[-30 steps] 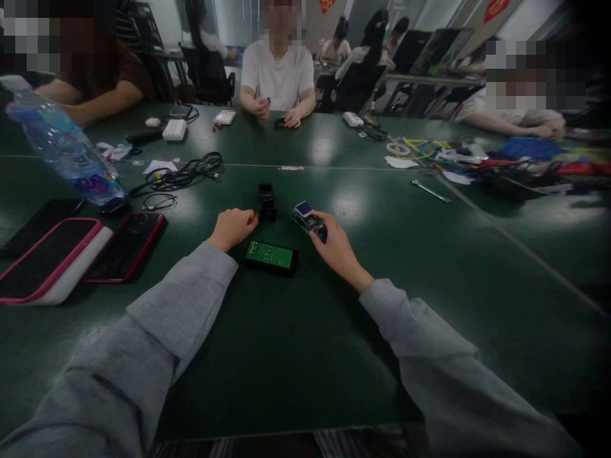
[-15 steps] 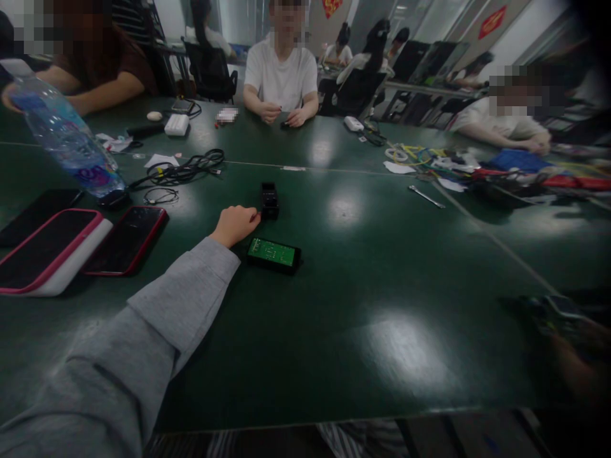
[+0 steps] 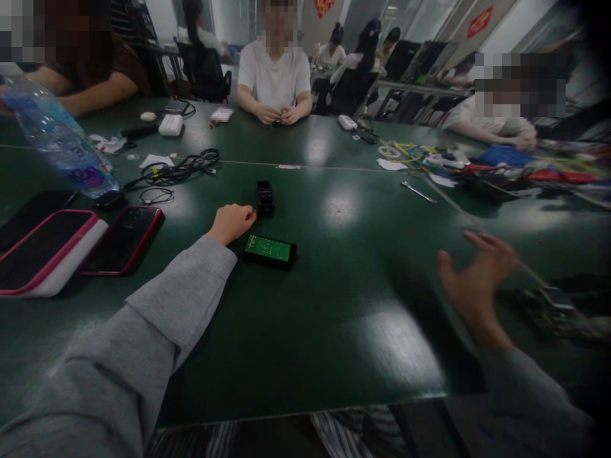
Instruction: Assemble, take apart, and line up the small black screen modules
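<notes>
My left hand (image 3: 232, 224) rests on the table with its fingers curled closed. Its fingertips are at the lower left edge of a small black open-topped holder (image 3: 265, 202); whether anything is inside the fingers is hidden. Just in front of that wrist lies a black case with a green circuit board (image 3: 270, 249) facing up. My right hand (image 3: 477, 280) hangs over the right side of the table, thumb apart from the fingers, with nothing in it. Beyond it, near the right edge, is a dark, blurred electronic device with a small screen (image 3: 556, 305).
Phones (image 3: 125, 240) and a water bottle (image 3: 62, 137) stand on the left, beside coiled black cables (image 3: 184, 166). A wrench (image 3: 418, 192) and a heap of wires (image 3: 506, 159) lie at the right. A person (image 3: 274, 76) sits across the dark green table (image 3: 334, 343).
My right hand has come away from the electronic device at the right and moved left and up, opening. My left hand stays by the holder. The view has shifted slightly.
</notes>
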A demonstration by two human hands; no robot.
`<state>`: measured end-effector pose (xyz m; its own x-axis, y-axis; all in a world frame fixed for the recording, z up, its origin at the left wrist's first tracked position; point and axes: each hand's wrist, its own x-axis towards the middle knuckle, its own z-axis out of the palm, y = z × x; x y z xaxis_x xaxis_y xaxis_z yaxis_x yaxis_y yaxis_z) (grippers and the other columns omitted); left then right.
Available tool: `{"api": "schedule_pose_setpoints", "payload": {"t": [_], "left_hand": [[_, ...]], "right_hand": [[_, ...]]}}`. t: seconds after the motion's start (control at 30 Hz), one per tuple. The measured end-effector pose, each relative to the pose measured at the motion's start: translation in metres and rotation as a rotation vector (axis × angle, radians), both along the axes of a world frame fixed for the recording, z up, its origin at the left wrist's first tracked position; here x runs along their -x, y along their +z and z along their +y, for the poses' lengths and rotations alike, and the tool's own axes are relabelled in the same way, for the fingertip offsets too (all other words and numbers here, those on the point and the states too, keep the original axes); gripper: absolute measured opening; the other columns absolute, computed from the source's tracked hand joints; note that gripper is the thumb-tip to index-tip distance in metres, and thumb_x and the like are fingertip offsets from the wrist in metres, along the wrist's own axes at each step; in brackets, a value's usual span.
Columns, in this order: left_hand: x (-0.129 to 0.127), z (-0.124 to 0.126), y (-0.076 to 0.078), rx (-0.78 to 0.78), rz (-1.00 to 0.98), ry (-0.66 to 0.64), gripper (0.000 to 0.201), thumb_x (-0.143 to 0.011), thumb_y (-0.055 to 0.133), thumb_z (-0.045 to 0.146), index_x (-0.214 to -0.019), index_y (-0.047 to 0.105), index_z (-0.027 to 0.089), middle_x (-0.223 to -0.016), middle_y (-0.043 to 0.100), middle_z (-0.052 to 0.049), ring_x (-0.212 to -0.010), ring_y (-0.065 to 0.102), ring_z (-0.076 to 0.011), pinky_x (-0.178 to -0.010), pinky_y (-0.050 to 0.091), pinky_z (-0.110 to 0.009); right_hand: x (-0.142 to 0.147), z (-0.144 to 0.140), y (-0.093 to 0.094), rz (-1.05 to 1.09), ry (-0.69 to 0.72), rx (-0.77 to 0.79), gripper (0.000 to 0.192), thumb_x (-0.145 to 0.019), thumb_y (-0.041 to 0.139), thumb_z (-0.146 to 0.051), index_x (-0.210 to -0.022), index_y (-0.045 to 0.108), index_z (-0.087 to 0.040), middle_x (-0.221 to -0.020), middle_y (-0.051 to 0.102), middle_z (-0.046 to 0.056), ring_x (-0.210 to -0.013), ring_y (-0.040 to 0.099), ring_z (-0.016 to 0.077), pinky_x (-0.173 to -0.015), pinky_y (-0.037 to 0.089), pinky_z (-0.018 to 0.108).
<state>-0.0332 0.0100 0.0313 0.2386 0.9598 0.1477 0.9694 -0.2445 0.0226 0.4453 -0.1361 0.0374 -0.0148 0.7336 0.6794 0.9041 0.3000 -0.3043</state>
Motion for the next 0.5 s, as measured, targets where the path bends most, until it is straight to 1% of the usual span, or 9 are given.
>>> {"api": "schedule_pose_setpoints", "payload": {"t": [0.03,0.1,0.17,0.23,0.27,0.33,0.4,0.47,0.5], "left_hand": [[0.0,0.0,0.0,-0.003,0.002,-0.003,0.044,-0.102,0.036,0.044,-0.098,0.074,0.021,-0.091,0.075,-0.012,-0.081,0.07,-0.026,-0.065,0.042,-0.033],[0.001,0.0,0.0,-0.009,0.007,-0.012,0.046,-0.103,0.035,0.045,-0.099,0.074,0.021,-0.091,0.075,-0.011,-0.081,0.07,-0.0263,-0.064,0.041,-0.033],[0.001,0.0,0.0,-0.012,0.015,-0.024,0.048,-0.103,0.033,0.048,-0.099,0.073,0.021,-0.091,0.075,-0.011,-0.081,0.07,-0.027,-0.063,0.041,-0.033],[0.002,0.0,0.001,-0.013,0.018,-0.032,0.051,-0.104,0.032,0.05,-0.098,0.073,0.021,-0.09,0.075,-0.011,-0.08,0.07,-0.0272,-0.063,0.041,-0.033],[0.001,0.0,0.001,-0.014,0.016,-0.034,0.052,-0.104,0.031,0.052,-0.097,0.073,0.021,-0.09,0.075,-0.011,-0.08,0.07,-0.0271,-0.063,0.041,-0.033],[0.001,0.0,0.0,-0.013,0.008,-0.031,0.053,-0.103,0.031,0.054,-0.096,0.073,0.021,-0.089,0.075,-0.011,-0.08,0.07,-0.0268,-0.064,0.041,-0.032],[0.001,0.0,-0.001,-0.014,0.004,-0.026,0.054,-0.103,0.032,0.055,-0.095,0.073,0.021,-0.088,0.075,-0.011,-0.079,0.07,-0.0263,-0.065,0.042,-0.032],[0.001,0.001,-0.001,-0.017,0.006,-0.023,0.054,-0.103,0.032,0.056,-0.096,0.073,0.021,-0.087,0.074,-0.011,-0.079,0.07,-0.0254,-0.066,0.042,-0.032],[0.001,0.001,-0.001,-0.018,0.008,-0.022,0.054,-0.103,0.033,0.056,-0.096,0.073,0.022,-0.087,0.074,-0.01,-0.079,0.07,-0.0251,-0.066,0.042,-0.032]], "right_hand": [[0.027,0.018,-0.005,-0.021,-0.079,-0.058,0.053,-0.099,0.049,-0.045,-0.15,0.035,-0.044,-0.146,0.043,0.011,-0.14,0.035,0.0407,-0.108,0.026,0.073],[0.089,0.051,-0.015,-0.069,0.02,-0.011,0.046,-0.098,0.052,-0.042,-0.143,0.047,-0.033,-0.138,0.052,0.017,-0.13,0.046,0.0392,-0.102,0.038,0.064],[0.151,0.077,-0.021,-0.117,0.193,0.101,0.045,-0.099,0.05,-0.036,-0.143,0.047,-0.028,-0.145,0.051,0.014,-0.133,0.046,0.0345,-0.104,0.041,0.058],[0.201,0.098,-0.022,-0.077,0.281,0.127,0.046,-0.1,0.044,-0.032,-0.146,0.044,-0.027,-0.148,0.05,0.01,-0.137,0.044,0.0296,-0.108,0.04,0.053],[0.219,0.106,-0.021,-0.073,0.311,0.146,0.048,-0.101,0.043,-0.033,-0.149,0.04,-0.027,-0.151,0.047,0.009,-0.14,0.041,0.0283,-0.11,0.039,0.052],[0.242,0.12,-0.021,-0.125,0.362,0.194,0.055,-0.101,0.04,-0.035,-0.155,0.031,-0.028,-0.16,0.038,0.006,-0.146,0.033,0.0276,-0.114,0.034,0.052],[0.25,0.128,-0.022,-0.225,0.421,0.249,0.059,-0.102,0.039,-0.036,-0.158,0.025,-0.029,-0.166,0.028,0.003,-0.151,0.024,0.0274,-0.118,0.028,0.053],[0.251,0.131,-0.022,-0.292,0.473,0.282,0.057,-0.103,0.037,-0.036,-0.158,0.025,-0.031,-0.167,0.026,0.001,-0.153,0.02,0.0269,-0.12,0.024,0.054],[0.251,0.13,-0.022,-0.293,0.485,0.281,0.054,-0.103,0.037,-0.036,-0.156,0.029,-0.031,-0.166,0.029,0.001,-0.152,0.023,0.0269,-0.12,0.024,0.054]]}}
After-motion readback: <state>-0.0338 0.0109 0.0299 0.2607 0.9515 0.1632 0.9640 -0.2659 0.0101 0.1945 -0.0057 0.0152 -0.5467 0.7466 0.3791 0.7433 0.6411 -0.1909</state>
